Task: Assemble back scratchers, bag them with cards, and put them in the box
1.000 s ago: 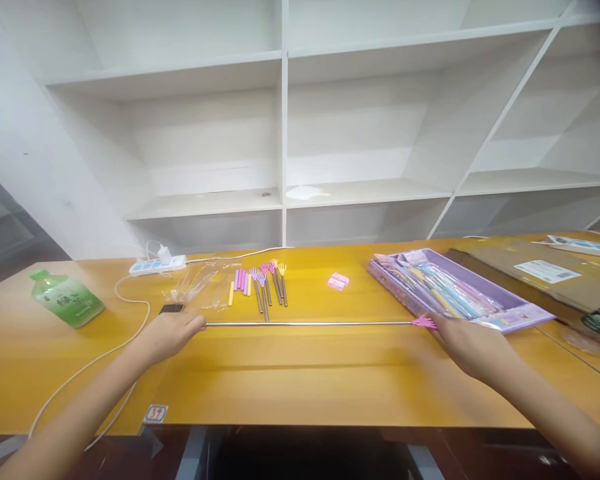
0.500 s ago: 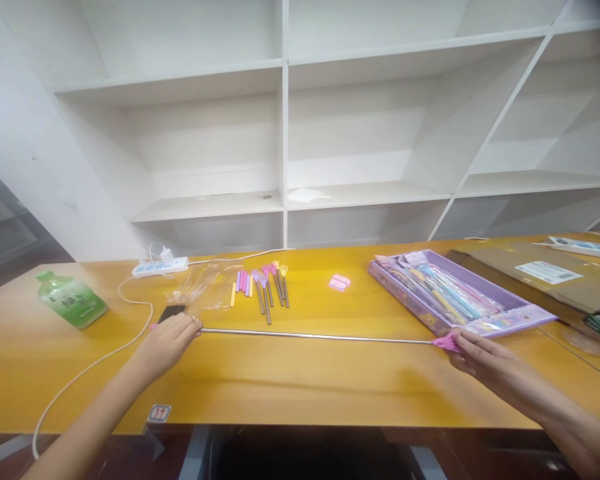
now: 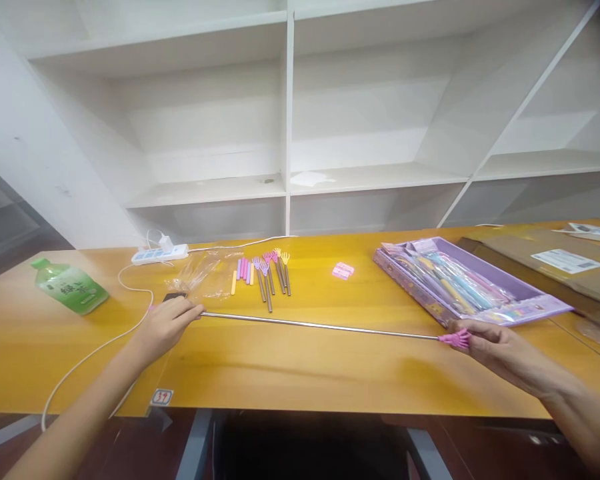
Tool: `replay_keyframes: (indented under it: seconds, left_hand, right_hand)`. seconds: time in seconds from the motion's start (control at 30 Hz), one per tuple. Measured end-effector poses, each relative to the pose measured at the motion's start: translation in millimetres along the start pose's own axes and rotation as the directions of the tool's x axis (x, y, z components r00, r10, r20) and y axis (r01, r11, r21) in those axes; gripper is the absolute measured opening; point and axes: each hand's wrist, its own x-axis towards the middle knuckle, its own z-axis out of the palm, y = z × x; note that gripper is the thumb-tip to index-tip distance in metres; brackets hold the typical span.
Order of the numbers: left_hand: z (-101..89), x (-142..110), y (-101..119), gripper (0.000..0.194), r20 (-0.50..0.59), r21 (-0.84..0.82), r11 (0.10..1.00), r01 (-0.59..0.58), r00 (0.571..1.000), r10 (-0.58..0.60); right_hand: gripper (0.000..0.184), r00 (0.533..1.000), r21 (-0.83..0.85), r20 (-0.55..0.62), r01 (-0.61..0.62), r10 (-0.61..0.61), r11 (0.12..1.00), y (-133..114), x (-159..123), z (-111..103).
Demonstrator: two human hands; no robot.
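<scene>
A telescopic back scratcher (image 3: 320, 325) is drawn out long and held level above the table, its thin metal rod running between both hands. My left hand (image 3: 167, 328) is closed round its handle end; only a bit of pink shows past the fist. My right hand (image 3: 503, 350) pinches the pink hand-shaped claw at the other end, whose fingers are in sight. Beyond the rod lie several short back scratchers (image 3: 270, 277) with purple, pink and yellow claws. Beside them is a row of coloured handle sleeves (image 3: 245, 270). Two small pink pieces (image 3: 343, 270) lie farther right.
A purple display box (image 3: 520, 280) holds several wrapped packets. Right of it is a cardboard carton (image 3: 535, 267). On the left are a green bottle (image 3: 70, 287) lying down, a power strip (image 3: 160, 253), its white cable and clear plastic wrap (image 3: 205, 273). White shelves rise behind.
The view has tipped slightly downward. At the right end the pink claw has turned, and more of its fingers now show beside my right hand. Both hands still hold the back scratcher.
</scene>
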Motion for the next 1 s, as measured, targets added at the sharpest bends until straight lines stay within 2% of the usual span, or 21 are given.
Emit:
replay_keyframes:
  seconds: [0.07, 0.13, 0.17, 0.3, 0.33, 0.4, 0.47, 0.6, 0.7, 0.83, 1.0]
  left_hand:
    - [6.8, 10, 12, 0.028, -0.002, 0.003, 1.0, -0.024, 1.0, 0.024]
    - [20.9, 26, 37, 0.024, 0.003, 0.0, 0.999, -0.04, 0.999, 0.04]
    - [30.3, 36, 52, 0.021, 0.008, -0.012, 0.999, -0.043, 0.999, 0.043]
    - [71.3, 74, 117, 0.019, 0.006, -0.124, 0.987, -0.099, 0.995, 0.1]
    - [79.0, 81, 128, 0.02, -0.001, -0.144, 0.982, -0.124, 0.992, 0.125]
    - [88.2, 89, 139, 0.021, -0.019, -0.153, 0.982, -0.11, 0.994, 0.108]
    - [89.2, 91, 139, 0.02, -0.028, -0.141, 0.986, -0.085, 0.996, 0.081]
    - [81.4, 92, 129, 0.019, -0.012, -0.115, 0.99, -0.086, 0.996, 0.086]
    - [81.2, 95, 129, 0.019, 0.006, -0.116, 0.99, -0.082, 0.996, 0.084]
    - [91.1, 98, 137, 0.021, 0.014, -0.119, 0.992, -0.034, 0.999, 0.035]
    - [102.1, 103, 154, 0.024, 0.017, -0.124, 0.991, -0.053, 0.998, 0.055]
  right_hand:
    - [0.044, 0.996, -0.069, 0.062, 0.065, -0.061, 0.996, -12, 2, 19]
    - [0.041, 0.968, -0.121, 0.215, 0.156, -0.127, 0.98, -29, 3, 57]
    - [0.043, 0.939, -0.119, 0.313, 0.19, -0.144, 0.975, -37, 3, 82]
    - [0.048, 0.796, 0.084, 0.568, 0.196, -0.208, 0.977, -63, 3, 193]
    - [0.049, 0.765, 0.127, 0.602, 0.19, -0.227, 0.974, -68, 4, 214]
    - [0.047, 0.747, 0.216, 0.601, 0.192, -0.285, 0.957, -74, 5, 242]
    - [0.044, 0.74, 0.266, 0.585, 0.209, -0.33, 0.941, -79, 5, 252]
    - [0.042, 0.729, 0.254, 0.575, 0.272, -0.371, 0.928, -84, 8, 246]
    - [0.04, 0.745, 0.255, 0.545, 0.29, -0.385, 0.922, -83, 9, 243]
    - [0.039, 0.764, 0.284, 0.511, 0.282, -0.394, 0.916, -78, 8, 245]
    - [0.046, 0.824, 0.29, 0.401, 0.3, -0.4, 0.909, -66, 4, 256]
